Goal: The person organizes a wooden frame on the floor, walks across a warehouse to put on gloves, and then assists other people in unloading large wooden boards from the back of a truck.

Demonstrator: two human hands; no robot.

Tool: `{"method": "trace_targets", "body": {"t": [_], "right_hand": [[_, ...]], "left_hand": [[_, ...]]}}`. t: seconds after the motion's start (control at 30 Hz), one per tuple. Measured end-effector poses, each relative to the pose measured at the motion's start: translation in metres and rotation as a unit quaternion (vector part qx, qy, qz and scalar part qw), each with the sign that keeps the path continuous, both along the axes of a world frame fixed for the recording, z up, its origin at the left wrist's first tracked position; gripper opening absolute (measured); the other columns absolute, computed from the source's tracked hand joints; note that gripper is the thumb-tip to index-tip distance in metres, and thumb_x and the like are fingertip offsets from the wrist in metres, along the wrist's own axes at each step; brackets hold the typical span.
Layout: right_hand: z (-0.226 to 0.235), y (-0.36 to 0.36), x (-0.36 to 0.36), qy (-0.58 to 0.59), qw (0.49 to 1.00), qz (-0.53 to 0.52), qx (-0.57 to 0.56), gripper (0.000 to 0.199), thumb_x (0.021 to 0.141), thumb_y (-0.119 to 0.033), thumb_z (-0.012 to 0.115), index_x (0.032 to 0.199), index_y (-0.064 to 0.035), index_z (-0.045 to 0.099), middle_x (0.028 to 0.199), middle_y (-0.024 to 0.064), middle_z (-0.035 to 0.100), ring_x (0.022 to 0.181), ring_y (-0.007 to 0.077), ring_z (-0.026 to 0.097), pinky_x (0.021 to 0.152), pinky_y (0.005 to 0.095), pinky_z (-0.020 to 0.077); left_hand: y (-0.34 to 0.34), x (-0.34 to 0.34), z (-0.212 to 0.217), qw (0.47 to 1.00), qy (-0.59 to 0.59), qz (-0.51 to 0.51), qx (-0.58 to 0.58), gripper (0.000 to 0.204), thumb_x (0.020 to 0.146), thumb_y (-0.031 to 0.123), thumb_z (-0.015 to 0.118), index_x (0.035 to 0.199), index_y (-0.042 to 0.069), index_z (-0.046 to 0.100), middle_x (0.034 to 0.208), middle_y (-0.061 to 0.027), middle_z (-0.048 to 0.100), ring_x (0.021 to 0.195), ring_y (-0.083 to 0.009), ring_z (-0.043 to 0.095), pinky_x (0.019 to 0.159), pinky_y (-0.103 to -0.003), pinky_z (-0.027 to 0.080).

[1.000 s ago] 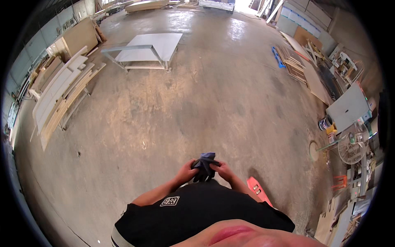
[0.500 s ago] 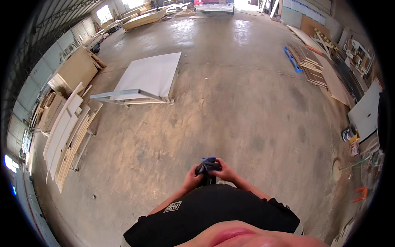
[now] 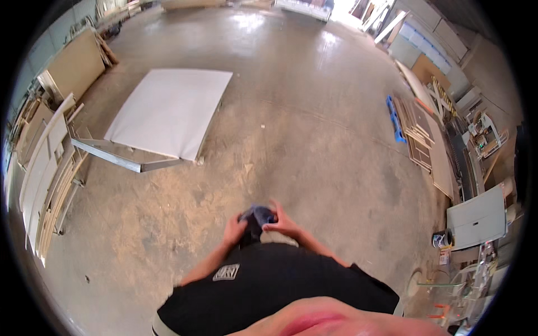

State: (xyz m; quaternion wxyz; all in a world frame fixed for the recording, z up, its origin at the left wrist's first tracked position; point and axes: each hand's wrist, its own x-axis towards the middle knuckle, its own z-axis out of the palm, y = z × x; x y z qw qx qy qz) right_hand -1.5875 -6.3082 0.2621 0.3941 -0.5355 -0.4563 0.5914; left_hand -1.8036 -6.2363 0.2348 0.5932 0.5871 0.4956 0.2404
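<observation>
In front of my waist, both hands are on a bunched dark blue-grey cloth thing (image 3: 258, 215), whose exact kind I cannot make out. My left hand (image 3: 233, 228) is closed on its left side, with the fingers partly hidden by the folds. On the other side my right hand (image 3: 283, 223) pinches it near the thumb, one finger raised along its edge. The cloth bulges between the hands, blue on top and darker below. My black shirt (image 3: 280, 274) is just behind it.
A large white sheet (image 3: 168, 112) lies ahead left, with a metal bar (image 3: 106, 155) at its near end. Stacked boards (image 3: 47, 185) line the left. On the right are a blue pallet (image 3: 394, 119), brown panels (image 3: 437, 148), a grey panel (image 3: 476, 218) and a bucket (image 3: 442, 239).
My view has turned and tilted, bringing the white sheet closer and lower. The cloth looks more spread between my hands, and a right finger has lifted.
</observation>
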Motion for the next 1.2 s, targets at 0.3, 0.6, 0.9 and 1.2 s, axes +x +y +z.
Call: {"method": "trace_targets", "body": {"t": [0.3,0.6,0.9,1.2], "right_hand": [[0.012,0.274,0.143,0.097,0.974,-0.195,0.064,0.022,0.100,-0.020,0.058,0.110,-0.0028,0.066,0.094,0.0007,0.067,0.087,0.0076,0.060,0.077,0.0241,0.0490],[-0.016,0.621,0.314,0.370,0.924,-0.090,-0.029,0.045,0.100,-0.045,0.052,0.122,-0.0059,0.058,0.110,0.0037,0.063,0.103,0.0153,0.059,0.091,0.0314,0.0443],[-0.003,0.954,0.398,0.090,0.995,0.046,0.011,0.041,0.095,-0.019,0.067,0.131,-0.0055,0.055,0.109,0.0032,0.067,0.103,0.0148,0.063,0.086,0.0318,0.0532],[0.029,1.265,0.519,0.290,0.942,-0.163,-0.039,0.021,0.104,-0.026,0.052,0.104,-0.0094,0.064,0.097,-0.0005,0.067,0.089,0.0124,0.064,0.085,0.0312,0.0523]], "left_hand": [[0.314,0.157,0.086,0.963,-0.076,-0.256,0.020,0.046,0.079,0.030,0.082,0.110,0.002,0.064,0.090,-0.0043,0.066,0.085,-0.0113,0.059,0.078,-0.030,0.049],[0.606,0.304,0.054,0.991,-0.098,-0.063,-0.070,0.028,0.087,0.023,0.074,0.106,0.003,0.067,0.088,0.0000,0.066,0.078,-0.0095,0.058,0.071,-0.027,0.049],[0.899,0.381,0.060,0.967,-0.220,0.070,-0.105,0.033,0.092,0.027,0.071,0.111,0.001,0.064,0.092,-0.0028,0.068,0.081,-0.0093,0.061,0.073,-0.027,0.050],[1.240,0.511,0.066,0.983,-0.163,-0.070,-0.041,0.032,0.094,0.028,0.069,0.112,0.002,0.064,0.089,0.0004,0.064,0.081,-0.0070,0.054,0.074,-0.026,0.048]]}}
